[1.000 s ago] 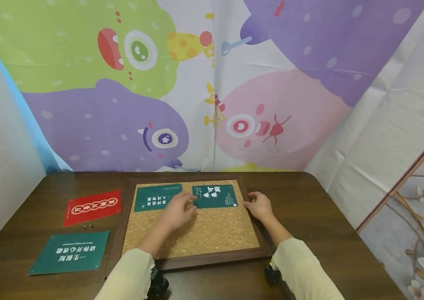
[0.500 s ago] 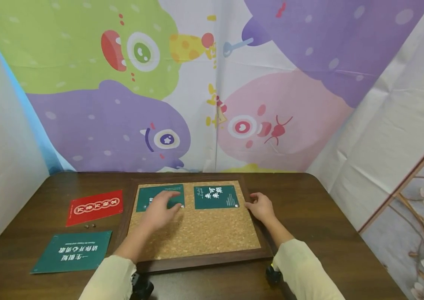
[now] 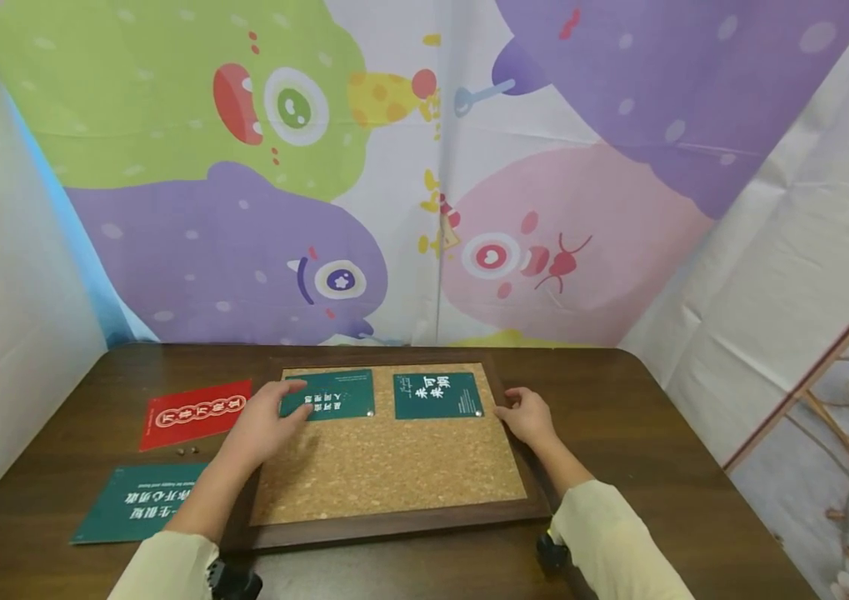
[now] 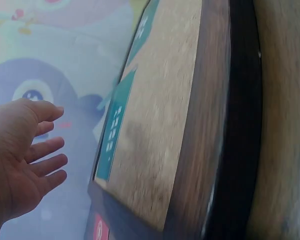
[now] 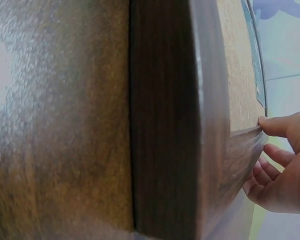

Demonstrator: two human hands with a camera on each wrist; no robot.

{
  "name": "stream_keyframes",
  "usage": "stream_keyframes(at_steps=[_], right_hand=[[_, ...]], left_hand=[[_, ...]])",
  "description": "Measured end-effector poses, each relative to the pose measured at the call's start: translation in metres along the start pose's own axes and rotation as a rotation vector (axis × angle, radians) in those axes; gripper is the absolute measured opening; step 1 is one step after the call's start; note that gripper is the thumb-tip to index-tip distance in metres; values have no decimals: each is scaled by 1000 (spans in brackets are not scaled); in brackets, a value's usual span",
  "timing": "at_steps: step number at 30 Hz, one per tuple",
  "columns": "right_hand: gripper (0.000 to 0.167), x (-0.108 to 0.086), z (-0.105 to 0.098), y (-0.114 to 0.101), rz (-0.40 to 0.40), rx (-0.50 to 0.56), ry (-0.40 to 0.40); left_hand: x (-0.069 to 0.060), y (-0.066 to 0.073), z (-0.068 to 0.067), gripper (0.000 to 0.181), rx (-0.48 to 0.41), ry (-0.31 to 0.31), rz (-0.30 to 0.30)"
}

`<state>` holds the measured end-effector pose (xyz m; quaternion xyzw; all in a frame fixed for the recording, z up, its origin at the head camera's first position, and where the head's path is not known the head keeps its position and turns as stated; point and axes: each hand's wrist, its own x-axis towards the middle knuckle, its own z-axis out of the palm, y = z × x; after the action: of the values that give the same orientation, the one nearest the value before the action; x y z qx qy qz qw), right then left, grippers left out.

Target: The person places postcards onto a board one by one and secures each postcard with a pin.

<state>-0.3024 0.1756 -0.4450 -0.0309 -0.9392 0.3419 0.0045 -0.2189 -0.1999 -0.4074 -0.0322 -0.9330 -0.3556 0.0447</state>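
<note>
Card (image 3: 438, 397) on corkboard (image 3: 394, 467) reads "未来可期", right hand (image 3: 531, 417) gripping frame (image 3: 394, 523).

Curtained-off indoor nook, cartoon-print backdrop (image 3: 411, 283), white side cloth (image 3: 4, 317), wood-grain table (image 3: 664, 475).

The left hand (image 3: 265, 421) has moved away from the right hand (image 3: 532, 417) to the other end of the green card (image 3: 345, 395) beside it, and its arm (image 3: 215, 492) now hides part of the tabletop's green card (image 3: 120, 504).

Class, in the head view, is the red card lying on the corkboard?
No, the red card lies on the brown table, to the left of the corkboard.
</note>
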Motion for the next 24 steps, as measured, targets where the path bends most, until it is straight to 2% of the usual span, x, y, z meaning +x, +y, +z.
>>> stream_keyframes(at_steps=[5, 12, 18, 24], right_hand=[[42, 1, 0, 2, -12, -10, 2], [42, 3, 2, 0, -20, -5, 0], [42, 2, 4, 0, -20, -5, -6], [42, 1, 1, 1, -11, -12, -3]], left_hand=[[-7, -12, -11, 49, 18, 23, -13], [-19, -30, -31, 51, 52, 68, -73], [-29, -46, -46, 55, 64, 76, -146], [-33, -62, -59, 54, 100, 123, -173]])
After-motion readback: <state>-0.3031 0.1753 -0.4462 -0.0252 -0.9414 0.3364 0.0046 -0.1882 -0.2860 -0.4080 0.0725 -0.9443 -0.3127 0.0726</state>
